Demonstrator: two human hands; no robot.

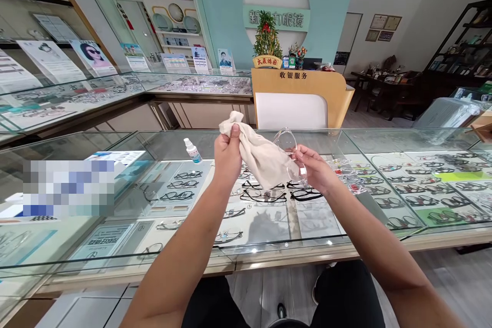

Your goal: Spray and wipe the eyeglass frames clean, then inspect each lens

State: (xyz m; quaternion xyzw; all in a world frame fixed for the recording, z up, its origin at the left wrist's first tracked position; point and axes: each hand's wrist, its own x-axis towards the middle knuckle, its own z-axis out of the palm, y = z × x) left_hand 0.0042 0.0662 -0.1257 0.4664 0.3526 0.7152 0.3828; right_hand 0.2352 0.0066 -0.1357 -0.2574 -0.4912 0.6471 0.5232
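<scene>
My left hand [229,151] is closed around a cream-coloured cloth [261,156], whose loose end hangs down to the right. In my right hand [313,164] is a pair of eyeglasses [286,139] with thin clear frames, pinched near the bridge between thumb and fingers. The cloth's right edge meets or overlaps the glasses; whether it presses on a lens I cannot tell. Both hands are raised above the glass display counter [265,246]. A small white spray bottle [192,150] with a blue and pink label stands on the counter, left of my left hand.
Under the counter glass lie several rows of eyeglasses [263,195]. Papers [115,156] lie on the glass at the left. Beyond stand a wooden cashier desk [340,87] with a plant [266,36], more display cases [203,84], and a wrapped grey case [446,115] at the right.
</scene>
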